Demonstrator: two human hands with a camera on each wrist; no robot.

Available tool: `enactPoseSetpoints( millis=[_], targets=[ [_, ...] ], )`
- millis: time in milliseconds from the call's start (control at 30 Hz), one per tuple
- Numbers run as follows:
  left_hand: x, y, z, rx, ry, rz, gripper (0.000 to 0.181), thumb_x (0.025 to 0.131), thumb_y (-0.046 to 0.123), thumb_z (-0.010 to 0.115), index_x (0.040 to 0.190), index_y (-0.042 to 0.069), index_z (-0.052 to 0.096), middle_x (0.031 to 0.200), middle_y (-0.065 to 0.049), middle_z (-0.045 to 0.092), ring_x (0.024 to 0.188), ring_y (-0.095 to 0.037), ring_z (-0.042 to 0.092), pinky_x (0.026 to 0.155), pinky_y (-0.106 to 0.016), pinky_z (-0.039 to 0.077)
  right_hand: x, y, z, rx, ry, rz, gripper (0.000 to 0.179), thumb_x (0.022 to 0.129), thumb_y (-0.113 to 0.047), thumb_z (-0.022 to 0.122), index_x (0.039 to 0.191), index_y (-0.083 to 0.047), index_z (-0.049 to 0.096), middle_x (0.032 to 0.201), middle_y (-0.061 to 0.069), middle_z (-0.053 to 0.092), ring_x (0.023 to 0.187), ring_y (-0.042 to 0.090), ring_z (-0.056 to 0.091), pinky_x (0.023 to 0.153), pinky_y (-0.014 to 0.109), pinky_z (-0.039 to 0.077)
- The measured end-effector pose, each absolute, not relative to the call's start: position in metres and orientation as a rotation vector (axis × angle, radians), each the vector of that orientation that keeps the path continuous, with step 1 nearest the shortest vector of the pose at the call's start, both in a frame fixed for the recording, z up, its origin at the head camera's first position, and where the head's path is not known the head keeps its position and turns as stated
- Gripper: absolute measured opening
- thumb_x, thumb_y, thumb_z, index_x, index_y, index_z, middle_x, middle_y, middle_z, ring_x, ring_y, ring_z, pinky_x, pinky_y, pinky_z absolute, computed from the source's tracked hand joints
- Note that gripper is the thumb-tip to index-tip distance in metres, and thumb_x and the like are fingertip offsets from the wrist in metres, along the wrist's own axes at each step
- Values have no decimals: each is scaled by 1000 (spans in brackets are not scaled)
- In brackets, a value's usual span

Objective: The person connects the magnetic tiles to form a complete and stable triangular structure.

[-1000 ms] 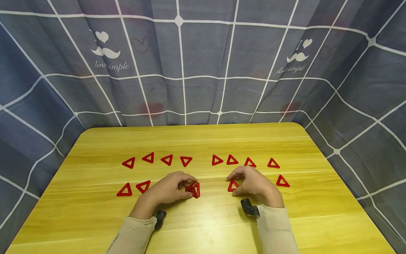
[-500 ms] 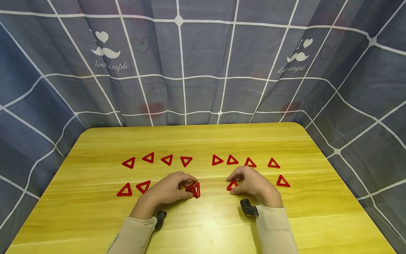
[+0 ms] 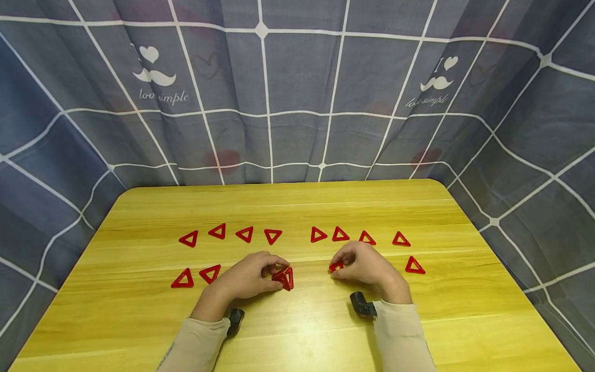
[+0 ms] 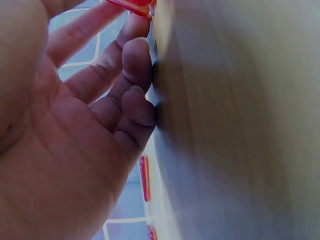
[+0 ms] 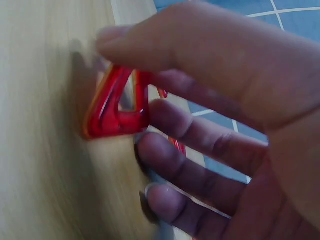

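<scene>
Near the middle of the table, my left hand [image 3: 248, 274] pinches red triangular frames [image 3: 284, 279] leaning against each other; how they join is hard to tell. In the left wrist view a red edge [image 4: 134, 6] of them shows at the top, past the curled fingers. To the right, my right hand [image 3: 370, 266] holds a single red triangular frame [image 5: 132, 121], tilted up between thumb and fingers. Part of it is hidden behind the thumb. A short gap of tabletop separates the two hands.
Several red triangular frames lie flat in a row farther back, among them one at the left [image 3: 217, 231] and one at the right [image 3: 401, 238]. Others lie beside the hands, left [image 3: 183, 278] and right [image 3: 414, 265]. A grey checked curtain [image 3: 297, 77] hangs behind the wooden table [image 3: 297, 330].
My right hand has shifted slightly left and tipped its triangular frame up from the table. The left hand and its frames stay where they were.
</scene>
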State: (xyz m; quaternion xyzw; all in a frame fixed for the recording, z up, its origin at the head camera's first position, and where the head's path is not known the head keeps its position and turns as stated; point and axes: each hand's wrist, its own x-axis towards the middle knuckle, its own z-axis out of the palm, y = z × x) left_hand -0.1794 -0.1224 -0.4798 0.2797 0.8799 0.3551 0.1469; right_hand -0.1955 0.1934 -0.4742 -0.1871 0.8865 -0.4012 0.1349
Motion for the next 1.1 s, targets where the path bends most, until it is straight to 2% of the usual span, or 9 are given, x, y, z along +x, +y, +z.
enactPoseSetpoints(
  millis=[267, 567, 833, 1100],
  targets=[
    [-179, -123, -479, 805, 2530, 1035, 40, 89, 20, 80, 126, 10, 67, 93, 4, 55, 81, -16, 50, 70, -30, 45, -196, 187, -474, -552, 2484, -1274, 16, 81, -12, 86, 94, -10, 77, 86, -3, 71, 76, 20, 66, 74, 31, 55],
    [-178, -122, -478, 747, 2525, 1053, 35, 86, 21, 82, 118, 11, 68, 89, 2, 55, 79, -16, 51, 71, -30, 44, -197, 173, -475, -633, 2459, -1325, 18, 81, -14, 86, 97, -8, 78, 90, -3, 73, 81, 17, 68, 77, 30, 55],
    [-179, -119, -477, 748, 2534, 1047, 34, 86, 21, 82, 116, 10, 69, 88, 0, 55, 82, -16, 51, 72, -33, 43, -197, 160, -477, -703, 2437, -1349, 18, 81, -12, 86, 97, -8, 79, 92, -2, 73, 83, 15, 70, 77, 29, 56],
    [-178, -118, -476, 736, 2543, 1039, 35, 86, 21, 83, 116, 9, 69, 87, 0, 55, 81, -17, 51, 71, -32, 44, -197, 149, -477, -722, 2379, -1354, 17, 83, -13, 84, 99, -9, 78, 90, -7, 74, 84, 12, 71, 78, 30, 56]
  ],
)
